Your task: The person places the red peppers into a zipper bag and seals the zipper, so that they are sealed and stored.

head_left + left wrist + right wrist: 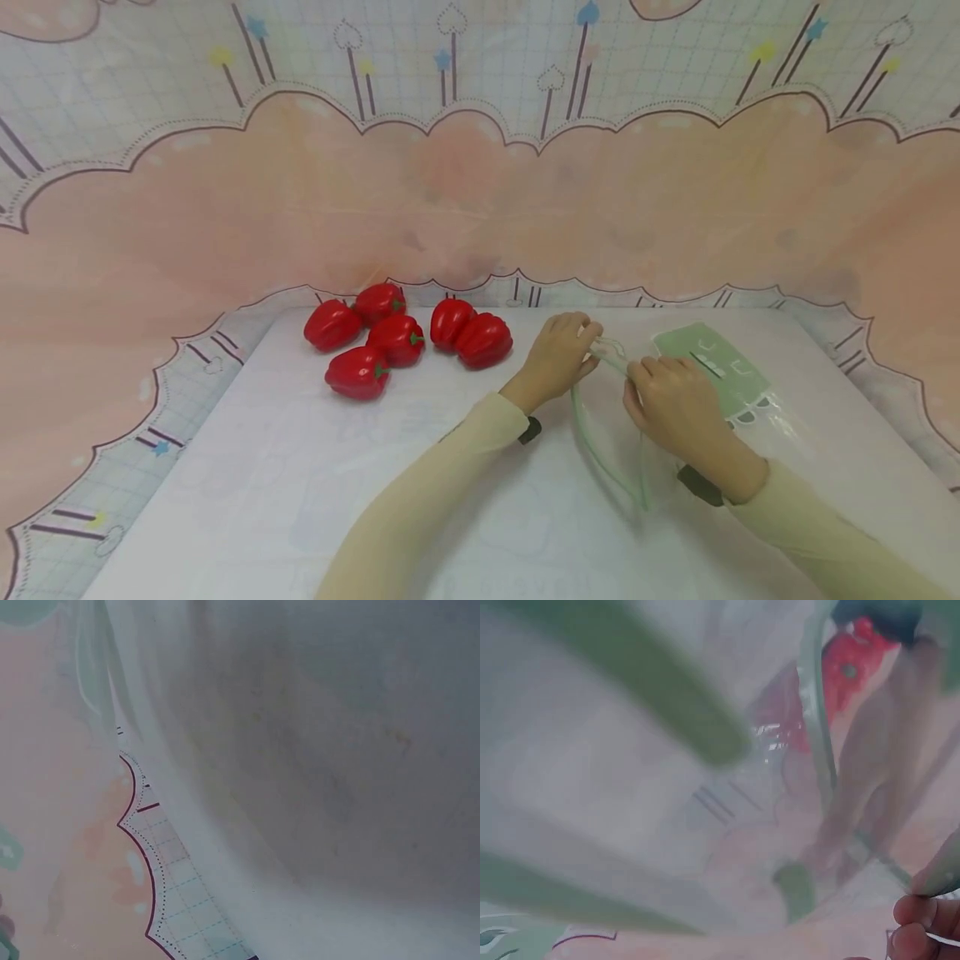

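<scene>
Between both hands hangs a clear plastic bag with pale green edging (592, 451). My left hand (557, 357) pinches its upper edge with fingers and thumb. On the other side, my right hand (678, 406) grips the same edge, knuckles up. The right wrist view looks through the clear plastic, where a green edge strip (815, 697) curves down and the right hand's fingertips (913, 919) pinch the rim. The left hand appears blurred through the film. In the left wrist view, only faint green strips of the bag show at upper left.
Several red bell peppers (358, 372) lie at the back left of the white table (285, 492). A flat green panel with a cartoon face (738, 385) lies beyond the right hand, partly covered by it. A printed curtain (480, 200) stands behind the table.
</scene>
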Available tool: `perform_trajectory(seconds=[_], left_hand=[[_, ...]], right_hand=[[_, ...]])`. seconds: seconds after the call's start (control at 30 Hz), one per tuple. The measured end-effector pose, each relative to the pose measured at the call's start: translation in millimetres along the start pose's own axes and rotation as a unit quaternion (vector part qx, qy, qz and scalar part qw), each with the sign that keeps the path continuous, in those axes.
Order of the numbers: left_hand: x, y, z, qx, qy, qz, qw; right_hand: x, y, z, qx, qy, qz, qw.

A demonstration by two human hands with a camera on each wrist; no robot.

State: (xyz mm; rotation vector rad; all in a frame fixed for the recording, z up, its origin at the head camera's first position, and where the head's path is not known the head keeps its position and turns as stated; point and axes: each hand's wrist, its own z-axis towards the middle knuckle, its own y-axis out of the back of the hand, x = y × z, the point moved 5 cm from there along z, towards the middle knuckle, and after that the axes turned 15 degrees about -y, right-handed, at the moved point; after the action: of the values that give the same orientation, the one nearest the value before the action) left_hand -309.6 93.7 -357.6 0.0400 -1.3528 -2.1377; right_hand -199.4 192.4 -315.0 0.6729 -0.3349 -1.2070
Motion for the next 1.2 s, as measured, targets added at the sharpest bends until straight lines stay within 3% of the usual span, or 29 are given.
perform_trajectory(seconds=[0.13,0.27,0.53,0.9,1.07,1.2], left_hand=[[-2.9,4.6,0.7,-0.019,-0.006,0.019,0.9996],[-4.1,5.7,4.4,-0.015,-0.003,0.031,0.9994],[-1.5,0.8,14.8,0.006,0.010,-0.004,0.9999],[-1.9,-12.5,31.1,0.039,0.000,0.025,0.9989],[-1.8,-14.1,28.8,0.070,0.007,0.041,0.9967],[2.0,-9.6,19.8,0.095,0.020,0.029,0.9949]], right_hand=[[0.5,-2.6,0.9,0.003,-0.009,-0.004,0.9999],[3.6,-5.1,-2.5,0.020,-0.012,-0.015,0.9996],[-3.8,-8.3,-12.8,0.071,-0.040,-0.027,0.9963],[-16.4,-3.2,-12.6,0.005,-0.060,-0.017,0.9980],[-24.7,-2.3,-10.3,-0.020,-0.078,-0.002,0.9968],[-30.5,-4.7,-10.9,-0.027,-0.089,0.015,0.9956]])
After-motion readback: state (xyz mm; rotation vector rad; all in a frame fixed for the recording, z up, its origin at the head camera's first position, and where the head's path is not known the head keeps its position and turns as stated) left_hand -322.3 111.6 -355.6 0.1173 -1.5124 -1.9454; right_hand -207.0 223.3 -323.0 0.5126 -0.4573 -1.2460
